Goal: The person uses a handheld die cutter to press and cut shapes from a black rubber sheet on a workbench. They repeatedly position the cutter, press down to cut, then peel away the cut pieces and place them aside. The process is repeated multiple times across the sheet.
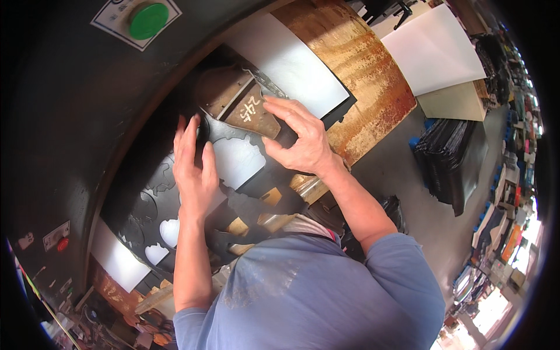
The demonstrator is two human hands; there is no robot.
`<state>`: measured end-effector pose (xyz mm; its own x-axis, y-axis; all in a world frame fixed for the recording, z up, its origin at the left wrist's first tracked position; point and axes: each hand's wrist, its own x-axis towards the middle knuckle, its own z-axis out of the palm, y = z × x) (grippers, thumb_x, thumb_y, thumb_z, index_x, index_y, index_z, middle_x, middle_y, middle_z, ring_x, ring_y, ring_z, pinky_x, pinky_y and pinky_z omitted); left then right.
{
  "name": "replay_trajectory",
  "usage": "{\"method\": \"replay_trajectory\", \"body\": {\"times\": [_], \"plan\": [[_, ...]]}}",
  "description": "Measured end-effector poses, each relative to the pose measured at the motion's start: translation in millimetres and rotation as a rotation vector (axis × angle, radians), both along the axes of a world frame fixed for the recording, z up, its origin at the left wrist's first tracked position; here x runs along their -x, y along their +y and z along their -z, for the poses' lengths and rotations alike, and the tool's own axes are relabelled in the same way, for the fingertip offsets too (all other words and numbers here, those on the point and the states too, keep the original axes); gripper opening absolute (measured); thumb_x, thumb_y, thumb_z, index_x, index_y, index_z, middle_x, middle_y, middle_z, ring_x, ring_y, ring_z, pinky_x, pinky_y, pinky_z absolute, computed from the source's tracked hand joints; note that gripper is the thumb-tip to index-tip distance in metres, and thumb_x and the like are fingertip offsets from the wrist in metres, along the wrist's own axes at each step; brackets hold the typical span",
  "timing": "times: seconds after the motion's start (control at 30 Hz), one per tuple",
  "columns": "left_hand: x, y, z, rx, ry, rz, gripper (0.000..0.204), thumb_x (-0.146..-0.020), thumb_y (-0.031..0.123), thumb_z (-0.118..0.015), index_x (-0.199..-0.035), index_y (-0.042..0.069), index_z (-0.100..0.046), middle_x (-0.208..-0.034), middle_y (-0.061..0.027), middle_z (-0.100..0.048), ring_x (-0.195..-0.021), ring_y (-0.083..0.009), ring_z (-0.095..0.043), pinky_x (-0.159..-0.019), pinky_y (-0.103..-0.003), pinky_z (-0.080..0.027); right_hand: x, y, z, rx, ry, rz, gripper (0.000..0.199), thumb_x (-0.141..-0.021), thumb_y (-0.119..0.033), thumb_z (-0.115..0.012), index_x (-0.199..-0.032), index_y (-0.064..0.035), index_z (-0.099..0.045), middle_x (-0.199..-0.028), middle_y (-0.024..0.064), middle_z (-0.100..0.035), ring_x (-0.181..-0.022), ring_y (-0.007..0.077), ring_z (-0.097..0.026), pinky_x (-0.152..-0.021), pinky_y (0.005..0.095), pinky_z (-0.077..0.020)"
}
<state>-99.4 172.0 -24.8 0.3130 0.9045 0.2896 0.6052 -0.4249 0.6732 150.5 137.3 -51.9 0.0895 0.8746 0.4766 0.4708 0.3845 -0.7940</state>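
Observation:
A rusty brown cutting die [233,99] with a crossbar and chalk marks lies on dark sheet material at the upper middle. My right hand [306,137] spans its narrow end, thumb and fingertips at opposite edges. Just below the die's wide end, my left hand [195,172] is open, fingers stretched upward and thumb apart. It appears to hold nothing; whether its fingertips touch the dark sheet [143,213] is hard to tell. Cut-out gaps in that sheet show the white surface [236,160] underneath.
A dark machine body with a green button [149,21] and a red button [62,245] stands on the left. Beyond my right hand is a worn wooden board [367,81]. Farther right are a white sheet [434,49] and a stack of black sheets [449,154].

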Motion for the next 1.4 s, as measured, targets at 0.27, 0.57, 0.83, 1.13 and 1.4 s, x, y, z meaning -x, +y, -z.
{"method": "replay_trajectory", "body": {"times": [0.27, 0.57, 0.83, 1.13, 1.4], "plan": [[48.5, -144.6, -33.7, 0.153, -0.056, -0.138, 0.031, -0.096, -0.008, -0.066, -0.126, -0.001, -0.073, -0.110, -0.0184, -0.077, -0.097, -0.0307, -0.074, -0.089, -0.039, -0.058, -1.0, 0.6, 3.5, -0.039, -0.037, 0.002, 0.057, -0.075, -0.007, -0.084, -0.130, 0.0010, -0.071, -0.135, 0.0211, -0.073, -0.123, 0.0361, -0.072, -0.106, 0.0413, -0.0579], [47.4, -186.4, 22.1, -0.215, 0.164, -0.088, 0.024, -0.083, -0.004, -0.081, -0.103, 0.006, -0.073, -0.087, -0.0084, -0.069, -0.075, -0.0291, -0.062, -0.068, -0.042, -0.044, -1.5, 1.5, 1.8, -0.059, -0.113, 0.005, 0.055, -0.081, -0.011, -0.087, -0.133, -0.0014, -0.071, -0.136, 0.0186, -0.071, -0.120, 0.0311, -0.072, -0.103, 0.0388, -0.0586], [47.3, -187.5, 20.4, -0.315, 0.181, -0.101, 0.023, -0.087, 0.001, -0.082, -0.106, 0.007, -0.070, -0.080, -0.0084, -0.062, -0.071, -0.0298, -0.057, -0.066, -0.042, -0.042, 20.0, -2.2, -109.2, -0.543, 0.129, -0.091, 0.007, -0.096, 0.003, -0.077, -0.094, -0.0006, -0.072, -0.085, 0.0037, -0.070, -0.075, 0.0127, -0.064, -0.069, 0.0293, -0.0531], [35.1, -187.8, 19.9, -0.361, 0.140, -0.194, 0.004, -0.091, 0.005, -0.080, -0.094, 0.004, -0.077, -0.080, -0.0102, -0.070, -0.073, -0.0290, -0.063, -0.070, -0.041, -0.048, -4.1, -60.2, -57.5, -0.390, -0.115, -0.045, 0.003, -0.093, 0.002, -0.071, -0.095, 0.0015, -0.070, -0.084, 0.0138, -0.067, -0.074, 0.0307, -0.068, -0.067, 0.0390, -0.0547], [24.7, -188.5, 9.2, -0.324, 0.172, -0.219, 0.004, -0.094, 0.007, -0.078, -0.095, 0.004, -0.076, -0.082, -0.0099, -0.072, -0.075, -0.0291, -0.065, -0.073, -0.041, -0.050, -18.1, -101.3, 17.5, -0.305, -0.321, 0.179, 0.008, -0.087, -0.004, -0.076, -0.093, -0.0088, -0.073, -0.087, 0.0063, -0.069, -0.084, 0.0286, -0.065, -0.077, 0.0412, -0.0476]]}}
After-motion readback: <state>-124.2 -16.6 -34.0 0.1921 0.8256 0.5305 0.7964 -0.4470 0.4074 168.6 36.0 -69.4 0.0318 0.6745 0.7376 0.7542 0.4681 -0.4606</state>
